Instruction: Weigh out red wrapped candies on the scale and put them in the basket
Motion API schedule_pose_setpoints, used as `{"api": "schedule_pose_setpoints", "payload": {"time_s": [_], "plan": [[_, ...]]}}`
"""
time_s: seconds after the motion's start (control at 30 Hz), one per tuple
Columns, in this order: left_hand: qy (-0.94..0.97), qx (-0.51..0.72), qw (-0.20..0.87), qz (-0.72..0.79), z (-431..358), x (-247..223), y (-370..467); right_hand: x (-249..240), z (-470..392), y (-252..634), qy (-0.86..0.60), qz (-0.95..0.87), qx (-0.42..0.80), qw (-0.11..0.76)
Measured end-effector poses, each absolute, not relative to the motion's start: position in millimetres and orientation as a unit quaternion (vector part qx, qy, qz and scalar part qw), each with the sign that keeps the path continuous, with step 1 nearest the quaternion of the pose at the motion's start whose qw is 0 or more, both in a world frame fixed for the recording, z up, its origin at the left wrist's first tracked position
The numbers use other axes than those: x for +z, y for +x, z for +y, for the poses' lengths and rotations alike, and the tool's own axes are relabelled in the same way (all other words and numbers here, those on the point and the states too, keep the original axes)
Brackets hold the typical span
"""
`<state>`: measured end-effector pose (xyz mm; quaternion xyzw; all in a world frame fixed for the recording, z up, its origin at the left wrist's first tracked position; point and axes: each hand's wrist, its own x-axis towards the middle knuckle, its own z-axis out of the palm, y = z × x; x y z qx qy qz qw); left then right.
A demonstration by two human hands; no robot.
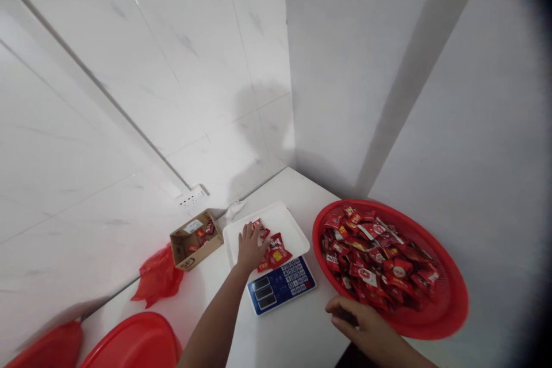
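My left hand (250, 246) is over the white weighing tray (282, 221) of a digital scale (280, 286), its fingers spread. It is at the red snack packets (276, 250) lying on the tray; whether it presses on one I cannot tell. My right hand (357, 322) is at the near edge of a red plastic basket (452, 293), thumb and curled fingers apart, with nothing visible between them. Heaped in the basket are several small red packets (379, 256). The scale shows a blue panel with keys and dark displays.
Left of the scale, a small cardboard box (202, 256) holds a few red packets. Beyond it are a red plastic bag (159, 276) and a round red container (133, 345). The white table (297, 184) meets two walls in a corner; a power strip (192, 198) is behind the box.
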<state>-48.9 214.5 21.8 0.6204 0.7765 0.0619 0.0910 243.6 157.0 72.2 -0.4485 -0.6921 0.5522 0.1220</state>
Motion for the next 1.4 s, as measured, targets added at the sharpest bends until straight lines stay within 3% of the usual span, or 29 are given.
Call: {"api": "schedule_pose_setpoints", "payload": {"time_s": [0.27, 0.5, 0.7, 0.87, 1.13, 1.4], "plan": [[0.641, 0.103, 0.128, 0.75, 175, -7, -56, 72, 140, 234, -0.44, -0.714, 0.536, 0.102], [0.567, 0.233, 0.134, 0.778, 170, 14, -55, 72, 121, 237, -0.447, -0.719, 0.521, 0.106], [0.491, 0.319, 0.191, 0.788, 85, 22, -34, 67, 101, 240, -0.457, -0.724, 0.507, 0.097], [0.482, 0.313, 0.256, 0.778, 7, 4, -24, 65, 91, 228, -0.438, -0.756, 0.481, 0.068], [0.395, 0.197, 0.002, 0.898, -67, 1, -88, 60, 75, 211, -0.397, -0.774, 0.487, 0.076], [0.312, 0.198, 0.159, 0.916, -87, -22, -111, 66, 68, 209, -0.399, -0.779, 0.479, 0.068]]}}
